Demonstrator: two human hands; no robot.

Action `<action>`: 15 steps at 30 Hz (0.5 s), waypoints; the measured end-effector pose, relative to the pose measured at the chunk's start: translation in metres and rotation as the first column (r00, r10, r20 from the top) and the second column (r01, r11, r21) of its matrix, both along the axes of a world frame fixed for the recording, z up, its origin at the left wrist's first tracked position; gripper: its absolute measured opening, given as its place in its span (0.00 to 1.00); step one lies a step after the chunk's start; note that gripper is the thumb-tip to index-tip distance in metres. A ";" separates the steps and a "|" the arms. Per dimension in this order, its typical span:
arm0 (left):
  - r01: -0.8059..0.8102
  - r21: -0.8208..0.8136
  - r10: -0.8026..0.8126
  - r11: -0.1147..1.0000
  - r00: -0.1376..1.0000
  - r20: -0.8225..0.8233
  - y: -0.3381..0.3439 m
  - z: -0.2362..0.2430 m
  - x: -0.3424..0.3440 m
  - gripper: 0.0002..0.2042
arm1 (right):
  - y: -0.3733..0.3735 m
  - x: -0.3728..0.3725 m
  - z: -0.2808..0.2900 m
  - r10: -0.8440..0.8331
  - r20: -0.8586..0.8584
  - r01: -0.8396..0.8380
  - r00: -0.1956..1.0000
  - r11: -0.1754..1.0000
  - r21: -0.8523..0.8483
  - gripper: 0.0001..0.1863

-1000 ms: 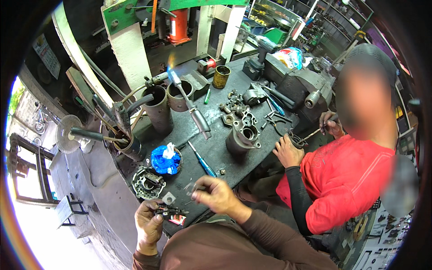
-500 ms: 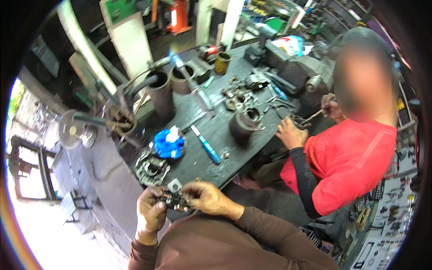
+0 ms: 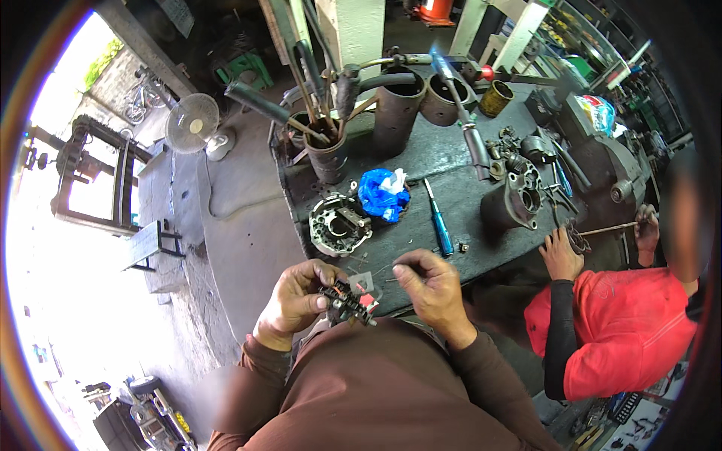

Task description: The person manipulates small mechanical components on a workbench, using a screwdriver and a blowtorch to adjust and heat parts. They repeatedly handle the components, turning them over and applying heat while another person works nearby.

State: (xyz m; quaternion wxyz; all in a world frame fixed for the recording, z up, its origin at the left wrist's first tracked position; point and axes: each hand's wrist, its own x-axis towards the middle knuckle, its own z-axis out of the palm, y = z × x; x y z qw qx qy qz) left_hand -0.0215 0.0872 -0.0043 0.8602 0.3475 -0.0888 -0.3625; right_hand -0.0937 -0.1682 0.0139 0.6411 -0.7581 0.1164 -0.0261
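My left hand (image 3: 297,301) grips a small dark mechanical part (image 3: 346,302) with a flat metal tab and a bit of red on it, close in front of my body. My right hand (image 3: 435,293) is just right of the part, apart from it, thumb and forefinger pinched together. Whatever they pinch is too small to make out. Beyond my hands on the bench lies a round metal housing (image 3: 338,225). A blue plastic bag with white stuff in it (image 3: 383,194) sits beside that. To the right lies a screwdriver with a blue handle (image 3: 442,231).
On the dark bench (image 3: 436,169) stand a pot of tools (image 3: 328,159), tall metal cylinders (image 3: 395,120) and a torch (image 3: 472,139) with a bluish flame. A co-worker in a red shirt (image 3: 617,331) works at the right. A fan (image 3: 194,124) stands at the left.
My view has swung left. My right hand has come away from the dark part to the right; the left hand still holds it.
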 end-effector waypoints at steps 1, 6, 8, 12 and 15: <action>-0.013 -0.009 0.012 1.000 1.000 -0.028 0.001 -0.002 0.000 0.18 | -0.002 0.002 0.000 -0.030 0.106 0.043 0.994 0.992 -0.119 0.06; -0.065 -0.079 0.059 0.995 0.995 -0.075 -0.007 -0.017 -0.001 0.16 | 0.000 0.009 0.002 -0.037 0.300 0.125 0.953 0.952 -0.281 0.06; -0.096 -0.106 0.087 0.990 0.992 -0.093 -0.016 -0.023 -0.002 0.16 | 0.008 0.009 0.001 -0.013 0.312 0.100 0.950 0.959 -0.266 0.06; -0.174 -0.111 0.163 0.978 0.982 -0.100 -0.027 -0.031 0.002 0.18 | 0.018 0.007 -0.003 -0.022 0.037 0.019 0.999 0.998 0.068 0.07; -0.175 -0.106 0.165 0.979 0.982 -0.096 -0.024 -0.031 0.001 0.18 | 0.014 0.010 -0.010 0.019 -0.075 -0.002 0.997 0.974 0.225 0.07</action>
